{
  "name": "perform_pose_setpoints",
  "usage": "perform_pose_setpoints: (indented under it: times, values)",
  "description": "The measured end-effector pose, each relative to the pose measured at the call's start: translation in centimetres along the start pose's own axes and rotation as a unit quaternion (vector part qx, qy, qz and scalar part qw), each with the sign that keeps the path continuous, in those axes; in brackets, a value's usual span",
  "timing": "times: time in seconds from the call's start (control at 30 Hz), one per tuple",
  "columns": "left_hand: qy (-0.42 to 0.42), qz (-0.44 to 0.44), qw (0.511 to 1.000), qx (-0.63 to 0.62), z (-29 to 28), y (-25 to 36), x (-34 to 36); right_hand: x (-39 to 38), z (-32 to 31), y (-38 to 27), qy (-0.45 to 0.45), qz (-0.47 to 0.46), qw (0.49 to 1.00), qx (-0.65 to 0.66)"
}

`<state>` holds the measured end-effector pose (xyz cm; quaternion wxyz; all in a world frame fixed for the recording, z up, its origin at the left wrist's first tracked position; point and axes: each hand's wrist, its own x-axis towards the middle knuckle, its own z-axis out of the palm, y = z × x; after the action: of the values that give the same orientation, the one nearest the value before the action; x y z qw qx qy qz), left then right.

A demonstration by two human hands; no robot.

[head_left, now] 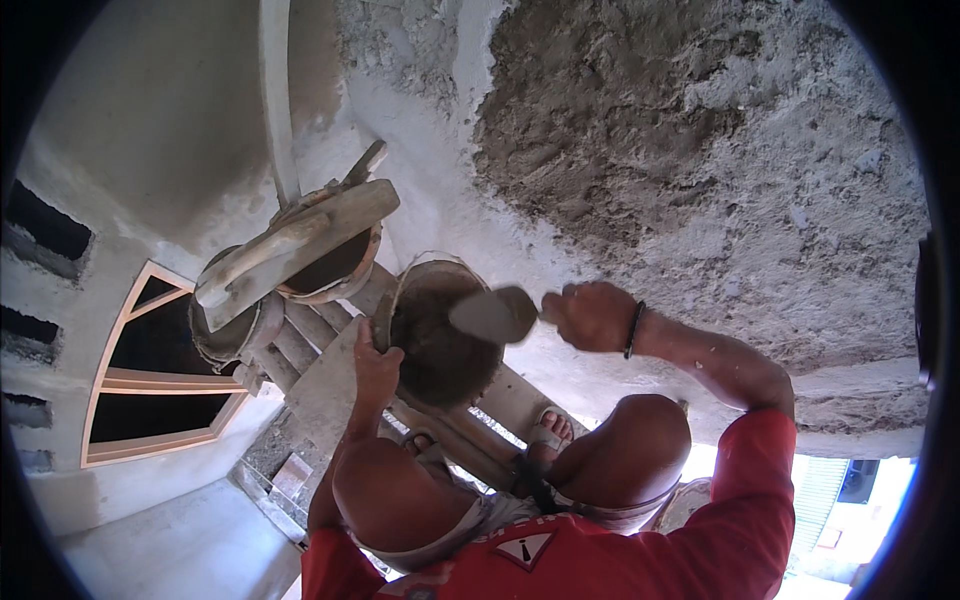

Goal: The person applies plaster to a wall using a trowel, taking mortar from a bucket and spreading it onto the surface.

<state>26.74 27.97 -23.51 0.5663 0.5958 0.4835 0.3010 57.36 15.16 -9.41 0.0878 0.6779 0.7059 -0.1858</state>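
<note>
My right hand [590, 316] is closed on the handle of a trowel, its grey blade [490, 312] over a round bucket [435, 355] of dark wet mortar. My left hand [376, 365] grips that bucket's left rim, fingers partly hidden. Up and left, a long wooden float [350, 208] lies across two more mortar-stained buckets [222, 340]. My bare knees and sandalled feet show below the bucket.
A plank scaffold [315, 380] lies under the buckets and my feet. The wall [620, 130] bears a rough patch of darker plaster. An upright batten [275, 90] stands behind the buckets. A wooden window frame [160, 380] is at left, and a bright opening at lower right.
</note>
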Motion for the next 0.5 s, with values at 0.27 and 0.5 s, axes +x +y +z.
perform_pose_setpoints:
  times: [0.27,0.5]
  values:
    - [0.003,0.051,0.999,-0.018,-0.9,-0.7,0.2,-0.1,-0.9,6.6,0.135,0.129,0.967,0.176]
    - [-0.004,0.053,0.998,-0.020,-1.0,-1.4,1.2,2.2,-0.8,12.7,0.184,0.251,0.880,0.358]
